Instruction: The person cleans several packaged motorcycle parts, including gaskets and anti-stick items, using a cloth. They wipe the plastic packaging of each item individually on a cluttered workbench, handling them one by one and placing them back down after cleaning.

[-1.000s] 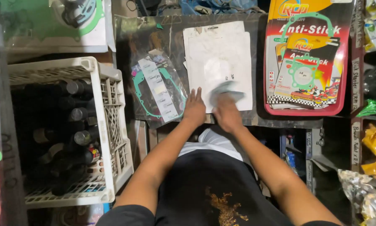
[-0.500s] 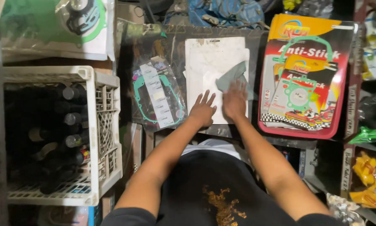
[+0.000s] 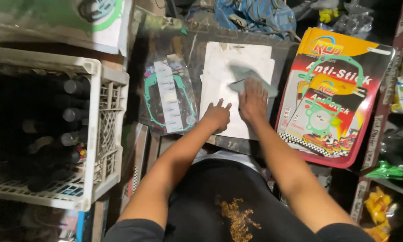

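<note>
A white flat pack (image 3: 219,67) lies on a dark work surface in front of me. My left hand (image 3: 217,116) rests flat on its lower part with the fingers spread. My right hand (image 3: 252,101) presses a grey-green cloth (image 3: 242,76) against the pack's right half. To the left of the pack lies a clear plastic bag (image 3: 168,96) holding a green gasket and a white label strip.
A red and yellow gasket package (image 3: 340,94) lies at the right. A white plastic crate (image 3: 100,130) with several dark bottles stands at the left. Blue cloth and cables (image 3: 255,15) sit at the back, and shelves with small packets (image 3: 381,201) are at the far right.
My right hand has slid the cloth up and to the right across the white pack. My left hand has stayed on the pack's lower part.
</note>
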